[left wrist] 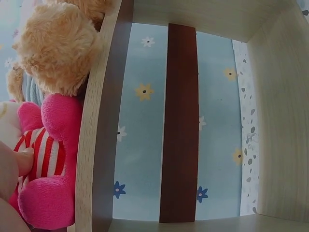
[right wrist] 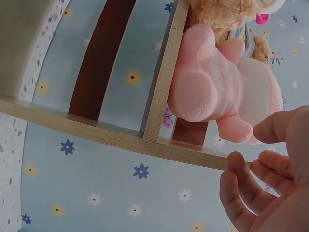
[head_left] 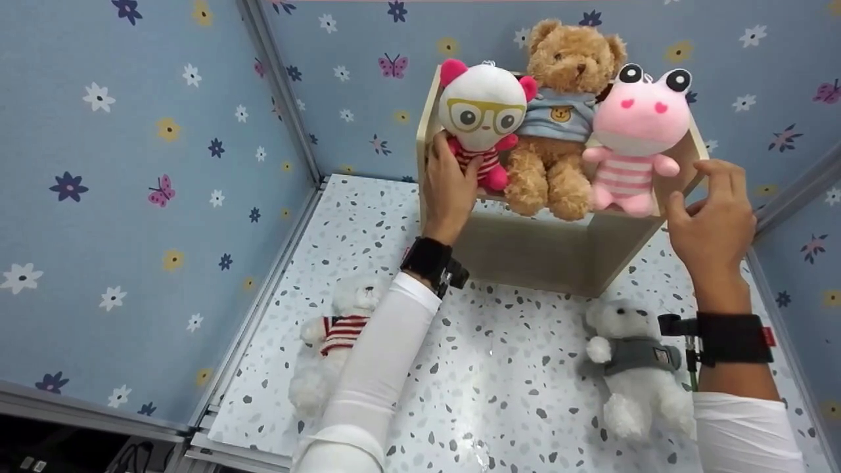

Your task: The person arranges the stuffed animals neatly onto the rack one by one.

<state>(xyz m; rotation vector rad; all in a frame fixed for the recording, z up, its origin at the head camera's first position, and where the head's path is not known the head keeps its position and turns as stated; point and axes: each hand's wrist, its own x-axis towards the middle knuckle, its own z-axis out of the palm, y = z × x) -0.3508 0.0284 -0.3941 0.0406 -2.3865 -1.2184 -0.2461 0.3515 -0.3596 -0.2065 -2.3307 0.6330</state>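
Three plush toys sit in a row on the upper level of a light wooden shelf point(head_left: 627, 256). At its left is a white-headed plush point(head_left: 483, 98) with pink ears, yellow glasses and a red-striped body. My left hand point(head_left: 450, 194) grips that toy, its thumb point(left wrist: 24, 162) across the striped front. A brown teddy bear point(head_left: 558, 171) in a light blue shirt sits in the middle. On the right is a pink frog-like plush point(head_left: 634, 177) with a striped body. My right hand point(head_left: 716, 217) is at the shelf's right side panel, fingers loosely bent, thumb apart from them, holding nothing.
A white plush in a red-striped top point(head_left: 345, 332) lies at left on the speckled floor point(head_left: 499, 381), partly behind my left arm. Another white plush in a grey top point(head_left: 637, 358) lies at right. Blue flowered walls point(head_left: 164, 217) enclose the area.
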